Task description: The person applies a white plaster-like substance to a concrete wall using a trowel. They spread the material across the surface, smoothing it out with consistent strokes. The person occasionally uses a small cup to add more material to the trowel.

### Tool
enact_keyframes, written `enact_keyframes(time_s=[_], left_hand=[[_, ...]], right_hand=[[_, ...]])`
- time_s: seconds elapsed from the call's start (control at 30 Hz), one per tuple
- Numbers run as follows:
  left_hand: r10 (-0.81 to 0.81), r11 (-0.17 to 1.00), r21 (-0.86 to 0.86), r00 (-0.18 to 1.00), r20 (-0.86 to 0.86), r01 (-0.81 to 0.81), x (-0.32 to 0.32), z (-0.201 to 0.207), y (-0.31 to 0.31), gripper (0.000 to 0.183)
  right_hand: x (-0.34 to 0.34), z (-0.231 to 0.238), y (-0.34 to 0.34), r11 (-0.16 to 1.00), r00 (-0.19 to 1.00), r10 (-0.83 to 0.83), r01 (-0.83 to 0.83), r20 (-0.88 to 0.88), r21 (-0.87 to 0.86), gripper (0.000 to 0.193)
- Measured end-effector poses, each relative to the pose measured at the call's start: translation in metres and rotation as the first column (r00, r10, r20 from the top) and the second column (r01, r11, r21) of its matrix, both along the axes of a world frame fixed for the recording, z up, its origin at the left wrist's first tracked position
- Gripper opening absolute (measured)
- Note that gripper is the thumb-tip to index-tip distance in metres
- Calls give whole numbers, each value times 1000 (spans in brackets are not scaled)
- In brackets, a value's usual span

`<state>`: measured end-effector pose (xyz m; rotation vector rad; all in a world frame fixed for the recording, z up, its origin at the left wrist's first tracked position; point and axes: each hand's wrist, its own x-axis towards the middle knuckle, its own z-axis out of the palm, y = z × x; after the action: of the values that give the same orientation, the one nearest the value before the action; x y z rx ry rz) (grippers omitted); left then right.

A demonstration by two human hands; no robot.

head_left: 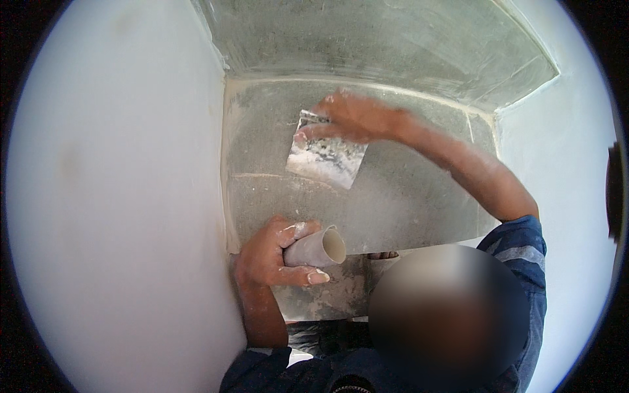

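My left hand (268,252) is wrapped round a short pale-grey tube (308,251), its open round end facing right. White residue coats the fingertips and thumb. Farther up, my right hand (350,118) grips the upper edge of a flat, square metal plate (327,161), which looks like a putty blade. White paste smears the plate's lower half, and its face is shiny. The plate lies over, or just in front of, a grey-green plastered surface (406,190); I cannot tell whether they touch. The right hand is slightly blurred.
Smooth white walls stand close on the left (124,196) and right (563,164). Another grey-green panel (386,39) meets the surface along a pale seam at the top. A stained grey ledge (327,288) lies below the tube. A blurred round patch hides the lower right.
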<state>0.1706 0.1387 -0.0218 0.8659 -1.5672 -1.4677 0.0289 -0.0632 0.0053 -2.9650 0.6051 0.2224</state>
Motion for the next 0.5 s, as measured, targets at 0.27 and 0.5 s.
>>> enact_keyframes(time_s=[0.27,0.5], left_hand=[[1,997,72,999,43,-4,1,-1,1,55],[-7,998,65,1000,-18,8,0,-2,0,49]], right_hand=[[24,25,-43,973,973,-218,223,-81,52,37],[34,20,-30,973,991,-114,126,-74,194,56]])
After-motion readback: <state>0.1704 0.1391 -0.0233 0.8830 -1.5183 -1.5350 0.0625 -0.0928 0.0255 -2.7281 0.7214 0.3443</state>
